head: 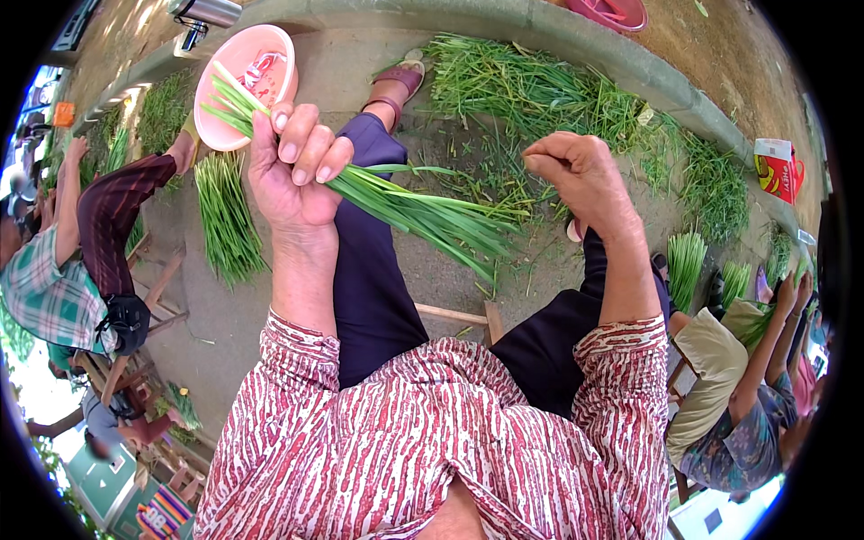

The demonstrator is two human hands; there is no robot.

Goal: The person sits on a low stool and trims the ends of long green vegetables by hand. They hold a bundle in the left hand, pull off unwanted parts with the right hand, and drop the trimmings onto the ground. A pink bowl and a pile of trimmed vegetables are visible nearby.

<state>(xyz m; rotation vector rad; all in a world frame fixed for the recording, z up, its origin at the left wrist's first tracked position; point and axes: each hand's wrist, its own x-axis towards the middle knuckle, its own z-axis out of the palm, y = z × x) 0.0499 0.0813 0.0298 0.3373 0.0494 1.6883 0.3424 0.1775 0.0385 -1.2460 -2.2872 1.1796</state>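
Observation:
My left hand [297,169] is closed around a small bunch of garlic chives [425,212]. Their pale cut stems stick out past my thumb, and the flat green leaves trail to the right across my lap. Raised at the right, my right hand [584,175] has its thumb and fingers pinched together, with nothing visible in them. It is apart from the leaf tips. Beyond my left hand stands a pink plastic basin [219,57] holding a red-and-white item [260,71]. A larger pile of chives [226,216] lies on the ground left of my leg, stems towards the basin.
A big heap of loose greens [506,81] lies before my feet against a concrete curb [418,15]. Trimmed scraps [499,169] litter the ground. People sit on both sides, one in a plaid shirt [57,287] at the left. A red bag [776,172] rests by the curb.

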